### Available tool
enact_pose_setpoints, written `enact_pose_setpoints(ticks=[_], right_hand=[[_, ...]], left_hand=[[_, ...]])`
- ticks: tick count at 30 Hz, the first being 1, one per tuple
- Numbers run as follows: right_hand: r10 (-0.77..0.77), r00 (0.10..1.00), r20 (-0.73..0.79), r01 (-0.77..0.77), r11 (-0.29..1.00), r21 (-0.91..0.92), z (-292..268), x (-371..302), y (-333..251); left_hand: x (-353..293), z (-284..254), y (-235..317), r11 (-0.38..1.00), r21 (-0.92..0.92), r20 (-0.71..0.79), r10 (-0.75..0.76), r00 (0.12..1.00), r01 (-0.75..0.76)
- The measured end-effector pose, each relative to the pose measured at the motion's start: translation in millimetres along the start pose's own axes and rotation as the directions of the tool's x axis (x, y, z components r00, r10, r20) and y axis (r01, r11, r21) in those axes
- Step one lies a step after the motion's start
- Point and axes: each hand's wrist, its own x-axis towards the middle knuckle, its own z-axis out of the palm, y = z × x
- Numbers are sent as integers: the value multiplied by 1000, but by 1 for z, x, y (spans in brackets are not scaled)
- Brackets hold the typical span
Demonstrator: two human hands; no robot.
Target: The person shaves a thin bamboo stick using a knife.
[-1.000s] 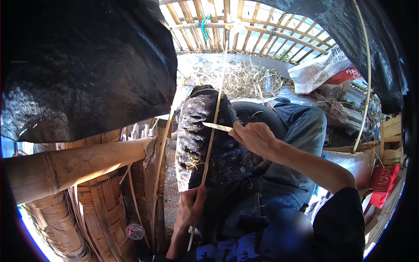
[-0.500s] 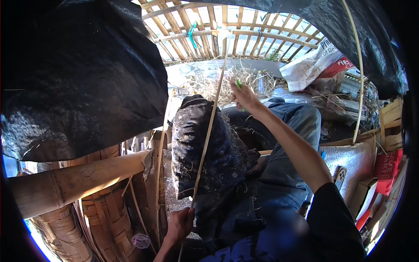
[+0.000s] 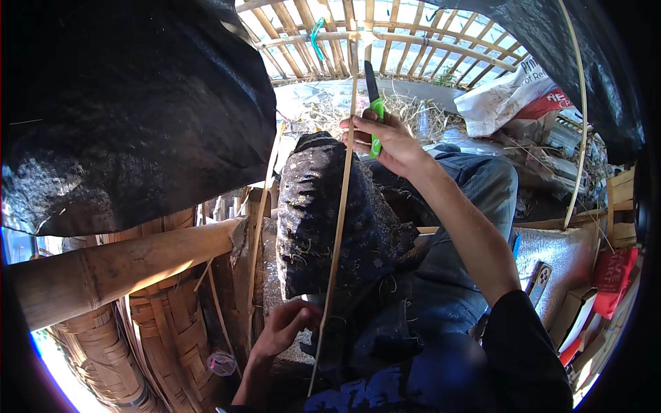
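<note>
A long, thin bamboo strip (image 3: 342,213) stands nearly upright before me, from my lap up toward the slatted fence. My right hand (image 3: 396,146) grips a knife (image 3: 376,120) by its bright green handle, the dark blade pointing up. Its thumb and fingertips also pinch the strip at the upper part. Low down, beside the strip, my left hand (image 3: 284,327) is loosely curled with thumb and fingers apart; its fingertips reach the strip's edge, and contact cannot be made out. Behind the strip, a worn dark patterned cloth (image 3: 323,220) covers my left knee.
A thick bamboo pole (image 3: 131,272) juts in from the left above woven bamboo baskets (image 3: 165,323). Black sheeting (image 3: 138,124) hangs upper left. Beyond my knees lie bamboo shavings (image 3: 317,113) and a white sack (image 3: 506,103). A phone (image 3: 540,281) rests at right.
My right hand has come back to the strip and pinches it, and the knife blade now shows pointing up. My left hand has loosened its hold on the strip's lower part.
</note>
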Motion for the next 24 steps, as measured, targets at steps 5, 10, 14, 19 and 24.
enact_pose_setpoints(ticks=[5, 10, 14, 19, 24], right_hand=[[18, 999, -38, -20, 998, -64, 4, -2, 12], [-53, 989, -135, 14, 961, -277, -9, 8, 12], [-171, 971, -166, 95, 917, -388, -17, 7, 10], [-254, 967, 7, 117, 419, -901, 0, -65, 12], [-64, 977, 203, 194, 659, -727, 31, -161, 27]], left_hand=[[11, 11, -2, 999, 33, 76, -10, 997, 8], [6, 22, 9, 950, -307, 47, -37, 998, 50], [15, 32, 28, 999, -19, -95, -31, 995, 30], [35, 38, 34, 999, -17, -230, 45, 972, -51], [55, 60, 38, 993, -108, -334, 10, 942, -49]])
